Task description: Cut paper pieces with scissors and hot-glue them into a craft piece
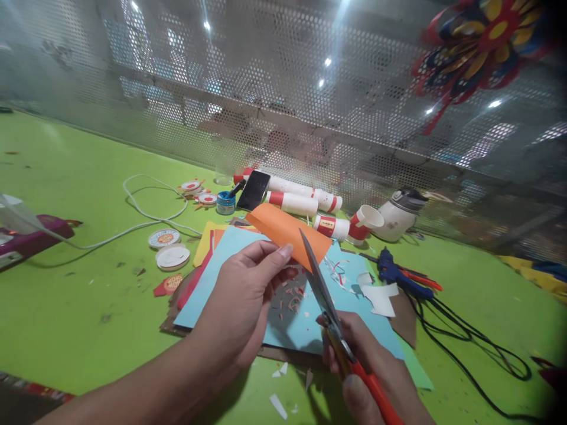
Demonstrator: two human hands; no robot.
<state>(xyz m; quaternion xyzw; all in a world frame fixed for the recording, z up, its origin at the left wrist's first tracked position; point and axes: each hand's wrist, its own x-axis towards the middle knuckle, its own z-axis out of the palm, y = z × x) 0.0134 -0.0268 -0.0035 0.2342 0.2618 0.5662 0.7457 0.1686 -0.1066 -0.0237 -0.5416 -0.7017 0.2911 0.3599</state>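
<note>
Pinching orange paper [290, 227], left fingers [257, 251] curled

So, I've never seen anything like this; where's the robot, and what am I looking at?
There's no robot: these are a person's bare hands, seen from a camera worn on the head. The left hand pinches orange paper. The right hand holds scissors, whose blades overlap that paper in this view. Below lie light blue paper and small scraps. Also on the green table are a blue glue gun, a smartphone and red-and-white paper cups.
</note>
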